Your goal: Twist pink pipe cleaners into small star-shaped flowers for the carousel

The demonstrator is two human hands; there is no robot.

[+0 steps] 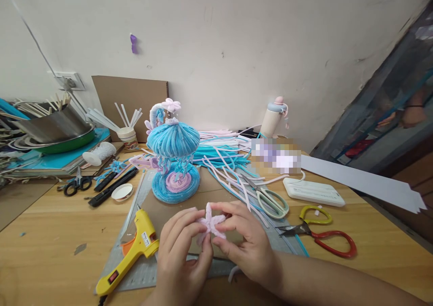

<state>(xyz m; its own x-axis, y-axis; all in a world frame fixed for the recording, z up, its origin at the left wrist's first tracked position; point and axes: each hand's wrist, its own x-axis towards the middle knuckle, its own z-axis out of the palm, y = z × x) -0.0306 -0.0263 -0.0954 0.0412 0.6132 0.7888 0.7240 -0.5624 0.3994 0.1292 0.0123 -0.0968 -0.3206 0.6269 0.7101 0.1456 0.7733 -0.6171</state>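
Note:
Between both hands, above the cutting mat, is a pale pink pipe-cleaner flower with looped petals. My left hand pinches its left petals between thumb and fingers. On the other side my right hand grips the right petals with thumb and forefinger. Behind them stands a blue and pink pipe-cleaner ornament with a domed top, a round coiled base and a small flower on a curved stem. A yellow hot glue gun lies left of my left hand.
Loose blue, pink and white pipe cleaners spread behind the hands. Pale green scissors and red-yellow scissors lie right, near a white power bank. Left are black scissors, a black utility knife and a paper cup.

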